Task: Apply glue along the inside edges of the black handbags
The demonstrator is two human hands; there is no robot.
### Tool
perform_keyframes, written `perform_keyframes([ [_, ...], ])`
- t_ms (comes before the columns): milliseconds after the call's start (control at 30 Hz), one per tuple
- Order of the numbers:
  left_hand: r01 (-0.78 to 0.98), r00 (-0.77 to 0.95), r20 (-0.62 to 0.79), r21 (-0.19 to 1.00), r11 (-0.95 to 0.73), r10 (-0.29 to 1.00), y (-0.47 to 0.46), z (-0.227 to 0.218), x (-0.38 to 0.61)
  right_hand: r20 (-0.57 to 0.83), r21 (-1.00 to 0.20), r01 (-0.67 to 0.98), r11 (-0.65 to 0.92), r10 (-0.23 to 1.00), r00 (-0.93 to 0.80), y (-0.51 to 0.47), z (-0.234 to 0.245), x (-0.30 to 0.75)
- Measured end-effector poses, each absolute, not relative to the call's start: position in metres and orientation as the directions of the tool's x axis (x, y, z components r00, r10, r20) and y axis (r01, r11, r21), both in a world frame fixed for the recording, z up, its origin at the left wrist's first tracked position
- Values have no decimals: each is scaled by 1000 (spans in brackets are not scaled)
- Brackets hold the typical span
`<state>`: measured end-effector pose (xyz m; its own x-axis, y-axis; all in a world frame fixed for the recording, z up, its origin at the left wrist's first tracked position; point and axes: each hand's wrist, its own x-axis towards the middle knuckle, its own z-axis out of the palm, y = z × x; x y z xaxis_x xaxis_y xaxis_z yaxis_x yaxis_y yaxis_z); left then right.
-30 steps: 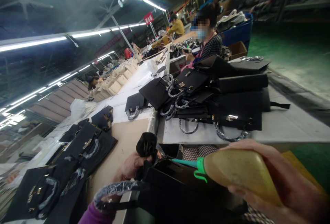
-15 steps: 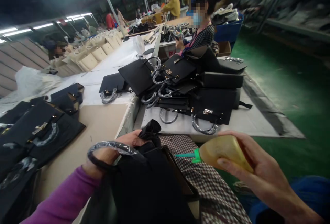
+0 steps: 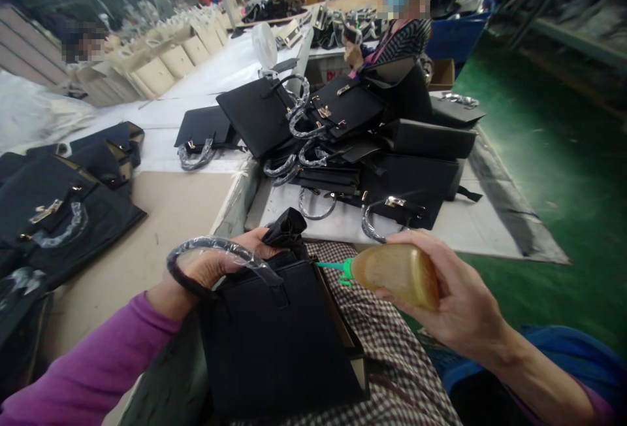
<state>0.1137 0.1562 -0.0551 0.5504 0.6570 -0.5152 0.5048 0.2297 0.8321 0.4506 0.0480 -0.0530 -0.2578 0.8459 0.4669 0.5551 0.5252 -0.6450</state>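
A black handbag (image 3: 279,341) stands on my lap, its plastic-wrapped handle (image 3: 215,249) looped over my left wrist. My left hand (image 3: 230,259) grips the bag's top edge, fingers closed on a folded black flap (image 3: 287,230). My right hand (image 3: 450,302) is wrapped round a yellowish squeeze bottle (image 3: 396,274) with a green nozzle (image 3: 336,267). The nozzle tip points at the bag's upper right corner, close to the flap.
A heap of black handbags (image 3: 372,145) lies on the white table (image 3: 470,230) ahead. More black bags (image 3: 53,210) lie on the brown table at left. A masked person (image 3: 396,27) sits beyond the heap; others work further back. Green floor (image 3: 553,151) lies to the right.
The view has tipped downward. The bag has come upright on my lap, and my right hand has brought the bottle's nozzle leftward, closer to the bag's top corner.
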Motion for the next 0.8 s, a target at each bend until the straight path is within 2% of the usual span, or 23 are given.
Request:
perform_keyframes([
  [133,545,552,-464,829,121,693,156,-55,111,453,-652,545,527,847,-279,48,-50,453],
  [500,524,481,-548,805,276,685,150,-52,113,319,-696,536,477,875,-364,33,-48,461],
  [667,458,492,-513,840,291,704,148,-53,113,260,-717,526,458,875,-407,23,-50,466],
  [800,511,473,-519,820,258,712,147,-50,116,263,-703,521,484,858,-441,16,-48,467],
])
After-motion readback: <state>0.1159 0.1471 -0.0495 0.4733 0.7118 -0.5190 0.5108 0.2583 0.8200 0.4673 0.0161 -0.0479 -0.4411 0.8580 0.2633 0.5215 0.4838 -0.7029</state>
